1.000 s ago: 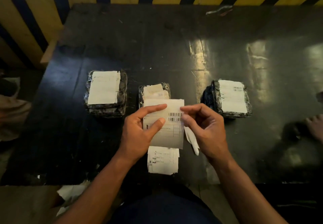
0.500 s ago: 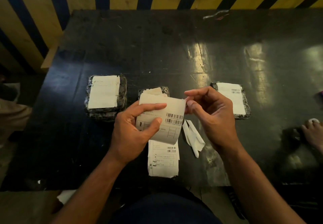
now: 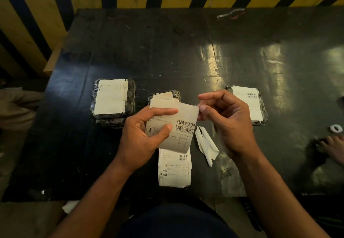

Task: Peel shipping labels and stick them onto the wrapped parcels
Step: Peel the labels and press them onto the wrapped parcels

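My left hand [image 3: 143,135] grips a white shipping label [image 3: 183,126] with barcodes, curled and held above the table. My right hand [image 3: 227,124] pinches the label's top right corner between thumb and forefinger. Three parcels wrapped in dark film lie in a row behind: the left parcel [image 3: 113,102] and the right parcel [image 3: 249,104] each carry a white label; the middle parcel [image 3: 165,95] is half hidden behind the held label and has crumpled paper on it. A stack of labels [image 3: 175,170] lies on the table under my hands.
The black table [image 3: 167,51] stands against a yellow and black striped wall. Peeled backing strips [image 3: 206,144] lie right of the stack. Another person's hand [image 3: 333,146] and a small white ring [image 3: 336,128] are at the right edge.
The label has been lifted and curled back, its top now bending away. My right hand has shifted up to the label's top right corner.
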Demonstrator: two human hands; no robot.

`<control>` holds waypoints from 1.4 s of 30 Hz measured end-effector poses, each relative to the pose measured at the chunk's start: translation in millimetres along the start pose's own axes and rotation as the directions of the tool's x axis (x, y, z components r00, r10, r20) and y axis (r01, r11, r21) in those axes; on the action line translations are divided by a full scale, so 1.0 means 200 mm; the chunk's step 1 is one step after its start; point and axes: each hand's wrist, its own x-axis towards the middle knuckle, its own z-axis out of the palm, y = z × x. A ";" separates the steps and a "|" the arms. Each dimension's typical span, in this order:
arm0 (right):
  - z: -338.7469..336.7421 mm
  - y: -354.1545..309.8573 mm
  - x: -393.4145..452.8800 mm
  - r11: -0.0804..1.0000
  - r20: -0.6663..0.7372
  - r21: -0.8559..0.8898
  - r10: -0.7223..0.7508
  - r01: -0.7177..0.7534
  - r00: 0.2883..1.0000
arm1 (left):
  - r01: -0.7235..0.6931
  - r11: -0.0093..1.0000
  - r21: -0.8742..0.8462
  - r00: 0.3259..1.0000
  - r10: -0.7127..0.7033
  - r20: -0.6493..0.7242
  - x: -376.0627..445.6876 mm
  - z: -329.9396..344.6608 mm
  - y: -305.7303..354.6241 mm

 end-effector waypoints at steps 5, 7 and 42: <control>0.02 0.00 -0.01 0.994 0.001 0.094 0.050 -0.050 0.999 | -0.080 0.957 0.278 0.981 0.125 -0.147 0.01 0.02 -0.03; 0.03 0.00 -0.01 0.993 -0.014 0.106 0.056 -0.054 0.998 | -0.138 0.933 0.332 0.964 0.203 -0.169 0.02 0.05 0.00; 0.11 0.08 -0.03 0.981 -0.076 -0.184 -0.081 0.066 0.994 | -0.078 0.997 0.015 0.973 0.079 -0.215 0.04 0.16 0.00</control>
